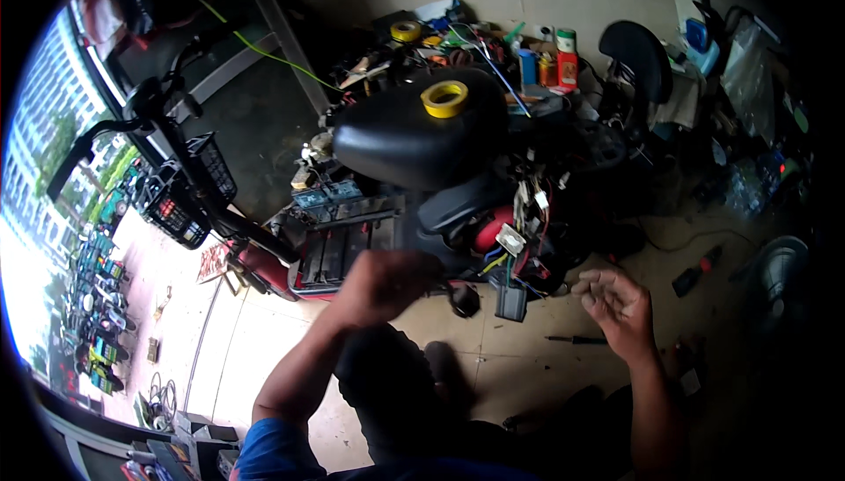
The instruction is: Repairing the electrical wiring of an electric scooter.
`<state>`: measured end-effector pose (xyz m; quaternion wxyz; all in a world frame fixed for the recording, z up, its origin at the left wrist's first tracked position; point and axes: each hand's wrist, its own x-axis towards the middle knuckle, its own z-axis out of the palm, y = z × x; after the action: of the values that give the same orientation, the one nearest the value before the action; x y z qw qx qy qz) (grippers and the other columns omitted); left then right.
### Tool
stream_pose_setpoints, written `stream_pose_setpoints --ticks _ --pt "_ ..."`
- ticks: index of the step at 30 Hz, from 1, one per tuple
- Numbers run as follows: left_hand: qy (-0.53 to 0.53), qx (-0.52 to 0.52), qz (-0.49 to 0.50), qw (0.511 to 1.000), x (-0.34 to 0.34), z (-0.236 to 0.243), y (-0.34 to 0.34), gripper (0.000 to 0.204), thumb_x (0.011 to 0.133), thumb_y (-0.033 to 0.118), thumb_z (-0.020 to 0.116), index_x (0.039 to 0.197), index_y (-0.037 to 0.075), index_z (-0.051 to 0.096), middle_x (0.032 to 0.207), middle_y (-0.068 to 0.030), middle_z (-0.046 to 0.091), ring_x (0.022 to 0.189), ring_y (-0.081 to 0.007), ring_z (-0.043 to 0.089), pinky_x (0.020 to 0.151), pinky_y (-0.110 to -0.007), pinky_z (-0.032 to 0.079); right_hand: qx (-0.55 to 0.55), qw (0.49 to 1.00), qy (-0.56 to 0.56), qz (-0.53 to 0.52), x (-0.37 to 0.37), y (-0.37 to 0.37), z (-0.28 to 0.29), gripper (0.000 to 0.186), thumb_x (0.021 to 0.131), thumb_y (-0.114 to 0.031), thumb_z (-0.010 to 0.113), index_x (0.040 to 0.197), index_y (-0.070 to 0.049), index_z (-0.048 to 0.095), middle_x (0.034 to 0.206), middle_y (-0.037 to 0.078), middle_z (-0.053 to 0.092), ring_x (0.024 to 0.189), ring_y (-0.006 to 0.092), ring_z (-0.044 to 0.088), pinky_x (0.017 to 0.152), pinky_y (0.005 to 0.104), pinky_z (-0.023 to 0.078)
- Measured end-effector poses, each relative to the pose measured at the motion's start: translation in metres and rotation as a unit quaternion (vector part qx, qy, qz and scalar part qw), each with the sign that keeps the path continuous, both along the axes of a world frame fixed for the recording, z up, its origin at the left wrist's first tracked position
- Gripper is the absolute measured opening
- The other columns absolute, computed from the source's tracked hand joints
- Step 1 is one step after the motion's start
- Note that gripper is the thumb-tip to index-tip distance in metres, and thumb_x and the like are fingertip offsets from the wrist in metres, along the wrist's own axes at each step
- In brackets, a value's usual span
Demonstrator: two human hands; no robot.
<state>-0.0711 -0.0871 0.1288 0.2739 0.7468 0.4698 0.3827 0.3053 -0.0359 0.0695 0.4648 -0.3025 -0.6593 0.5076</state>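
Note:
My left hand (387, 285) is closed above the near edge of an electric scooter's footboard (356, 243). Its fingertips are in shadow, so what they hold, if anything, is hidden. Just right of them is a dark round part (463, 300); I cannot tell whether they touch it. My right hand (619, 307) hovers over the floor with fingers loosely bent and apart, holding nothing visible. Between my hands, a grey box-shaped module (510, 302) hangs by coloured wires from the scooter's opened rear. Loose wires and a pale connector (510, 239) show above it.
A yellow tape roll (444, 99) rests on the scooter's black seat (396, 142). Behind stand bottles (566, 60) and cluttered tools. A screwdriver (576, 340) and a red-black tool (698, 271) lie on the floor at right. Handlebars and a black basket (180, 208) are at left.

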Motion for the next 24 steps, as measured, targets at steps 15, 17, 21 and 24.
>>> stream_pose_setpoints --ticks 15,17,21,24 --pt "-0.057 0.009 0.052 0.997 0.018 0.023 0.018 0.027 0.094 0.024 0.075 0.106 0.000 0.073 0.094 -0.0115 0.075 0.081 -0.0172 0.071 0.073 -0.032 0.056 -0.133 0.981 -0.057 0.130 -0.020 -0.039 -0.015 0.035 0.102 -0.016 0.061 0.128 0.007 0.059 0.097 0.008 0.070 0.085 0.0124 0.067 0.078 0.0298 0.055" --pt "-0.193 0.073 0.247 0.947 -0.035 0.036 0.030 0.029 0.099 0.026 0.069 0.102 -0.003 0.073 0.085 -0.0052 0.073 0.076 -0.0078 0.064 0.068 -0.025 0.050 -0.132 0.982 -0.049 0.123 -0.015 -0.041 -0.013 0.035 0.103 -0.015 0.060 0.129 0.009 0.058 0.097 0.008 0.070 0.085 0.0135 0.067 0.078 0.0296 0.056" --pt "-0.292 0.299 0.406 0.812 -0.170 0.058 0.086 0.024 0.097 0.023 0.070 0.106 0.001 0.072 0.090 -0.0038 0.073 0.080 -0.0096 0.066 0.068 -0.025 0.051 -0.158 0.980 -0.058 0.103 -0.008 -0.042 -0.014 0.034 0.102 -0.011 0.058 0.130 0.009 0.057 0.105 0.011 0.070 0.086 0.0149 0.067 0.080 0.0318 0.057" --pt "-0.158 0.346 0.568 0.730 -0.251 0.088 0.122 0.039 0.087 0.020 0.074 0.116 -0.004 0.064 0.106 -0.0159 0.072 0.096 -0.0279 0.070 0.090 -0.036 0.052 -0.189 0.975 -0.066 0.091 -0.010 -0.038 -0.017 0.031 0.101 -0.007 0.057 0.129 0.008 0.058 0.106 0.012 0.070 0.086 0.0156 0.068 0.082 0.0325 0.058"
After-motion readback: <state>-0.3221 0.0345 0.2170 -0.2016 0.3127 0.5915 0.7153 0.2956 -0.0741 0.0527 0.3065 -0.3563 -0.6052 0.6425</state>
